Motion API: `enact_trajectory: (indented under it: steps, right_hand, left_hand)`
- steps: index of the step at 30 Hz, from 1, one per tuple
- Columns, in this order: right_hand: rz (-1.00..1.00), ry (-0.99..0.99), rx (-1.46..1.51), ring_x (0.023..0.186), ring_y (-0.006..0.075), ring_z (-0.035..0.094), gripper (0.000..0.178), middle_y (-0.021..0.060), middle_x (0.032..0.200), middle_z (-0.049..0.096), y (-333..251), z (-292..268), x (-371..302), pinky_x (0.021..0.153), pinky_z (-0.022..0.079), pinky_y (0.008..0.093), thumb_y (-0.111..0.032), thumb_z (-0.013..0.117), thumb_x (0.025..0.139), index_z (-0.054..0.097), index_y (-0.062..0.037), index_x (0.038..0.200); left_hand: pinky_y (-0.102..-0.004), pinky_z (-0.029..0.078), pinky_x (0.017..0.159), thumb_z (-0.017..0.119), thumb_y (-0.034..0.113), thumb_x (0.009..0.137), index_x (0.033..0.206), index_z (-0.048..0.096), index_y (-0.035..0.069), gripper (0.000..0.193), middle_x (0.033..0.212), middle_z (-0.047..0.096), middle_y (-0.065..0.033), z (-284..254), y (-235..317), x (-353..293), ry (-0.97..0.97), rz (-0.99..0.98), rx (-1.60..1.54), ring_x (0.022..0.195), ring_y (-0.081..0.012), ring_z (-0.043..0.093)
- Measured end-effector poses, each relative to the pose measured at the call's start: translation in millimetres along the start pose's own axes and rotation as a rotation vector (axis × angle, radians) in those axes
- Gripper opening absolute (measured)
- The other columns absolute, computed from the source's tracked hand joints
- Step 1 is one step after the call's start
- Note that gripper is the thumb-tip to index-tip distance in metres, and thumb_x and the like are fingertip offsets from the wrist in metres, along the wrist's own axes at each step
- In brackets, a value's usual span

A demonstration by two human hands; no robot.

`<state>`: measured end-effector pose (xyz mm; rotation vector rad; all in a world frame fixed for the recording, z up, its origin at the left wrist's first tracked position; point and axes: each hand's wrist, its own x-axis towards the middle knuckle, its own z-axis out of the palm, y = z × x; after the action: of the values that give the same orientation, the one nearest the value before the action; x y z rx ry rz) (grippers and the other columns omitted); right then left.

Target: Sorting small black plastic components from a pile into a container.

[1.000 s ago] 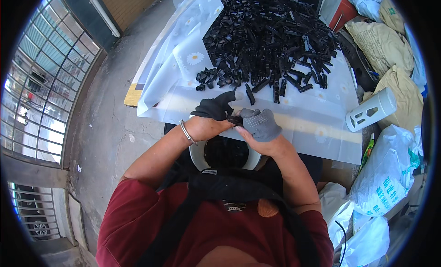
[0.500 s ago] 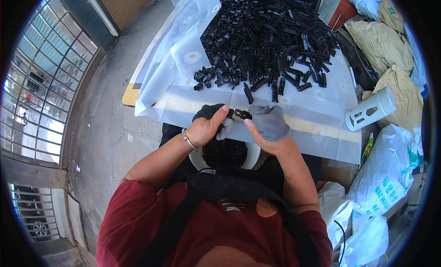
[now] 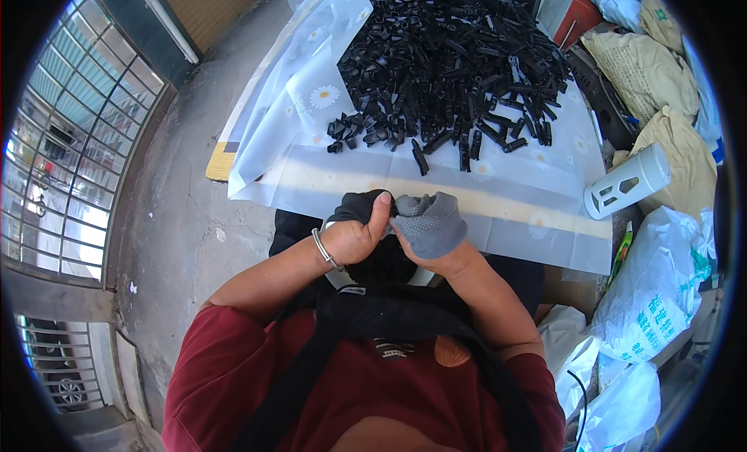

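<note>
My left hand (image 3: 358, 230), in a black and grey glove with the thumb bare, is closed near the table's front edge. Pressed up against it is my right hand (image 3: 432, 226), closed too, in a grey dotted glove. A small black plastic piece (image 3: 393, 208) shows between them, mostly covered by the fingers. Below the hands, a white bowl (image 3: 425, 278) with black contents sits at my lap, partly hidden by my arms. Beyond the hands, a large heap of black plastic pieces (image 3: 451, 71) covers much of the table.
A clear flowered plastic cover (image 3: 311, 168) lies over the table, folded up at the left. A white cylindrical holder (image 3: 629, 181) with cut-outs lies tilted at the right edge. Full sacks (image 3: 642, 75) and white plastic bags (image 3: 650, 289) crowd the right side. A barred window (image 3: 85, 133) stands left.
My hands have come together, the right one moving left and both wrists turning. The two black pieces seen between the fingertips are now mostly covered. The heap has not moved.
</note>
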<state>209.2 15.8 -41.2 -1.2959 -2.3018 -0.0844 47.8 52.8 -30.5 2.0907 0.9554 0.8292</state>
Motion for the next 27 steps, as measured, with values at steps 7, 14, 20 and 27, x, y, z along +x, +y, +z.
enact_trajectory:
  steps: [7,14,20,27]
  right_hand:
    - [0.097,0.034,0.131,0.075,0.0328,0.055,0.024,0.0129,0.080,0.059,27.9,-11.1,16.8,0.067,0.043,0.0421,-0.029,0.054,0.080,0.059,-0.0065,0.084]
    - [0.240,0.014,-0.189,0.079,0.0308,0.056,0.019,0.0128,0.088,0.058,45.2,9.5,29.0,0.070,0.044,0.0401,-0.022,0.053,0.081,0.062,-0.0065,0.089]
    - [0.247,0.058,-0.007,0.080,0.0317,0.056,0.017,0.0159,0.086,0.058,47.1,8.0,17.2,0.071,0.044,0.0407,-0.015,0.051,0.081,0.059,-0.0040,0.092]
    - [0.171,0.118,0.180,0.078,0.0320,0.055,0.027,0.0161,0.083,0.057,30.5,-3.0,17.6,0.070,0.043,0.0384,-0.009,0.051,0.079,0.048,-0.0028,0.106]
  left_hand:
    - [-0.0399,0.046,0.067,0.048,0.036,0.086,0.091,0.059,0.006,0.032,0.079,0.059,-0.0166,-40.0,-37.7,24.1,0.226,0.029,0.624,0.075,-0.0338,0.058]
    - [-0.0402,0.047,0.067,0.053,0.017,0.077,0.096,0.058,0.010,0.020,0.087,0.059,-0.0144,-40.6,-77.9,44.5,0.146,-0.055,0.793,0.078,-0.0314,0.059]
    - [-0.0396,0.047,0.067,0.050,0.012,0.076,0.097,0.059,0.009,0.022,0.087,0.060,-0.0156,-34.3,-73.2,43.8,0.155,-0.071,0.652,0.075,-0.0319,0.059]
    - [-0.0395,0.048,0.068,0.055,0.013,0.074,0.095,0.059,0.007,0.022,0.083,0.060,-0.0165,-31.0,-60.0,43.8,0.231,-0.066,0.530,0.074,-0.0331,0.059]
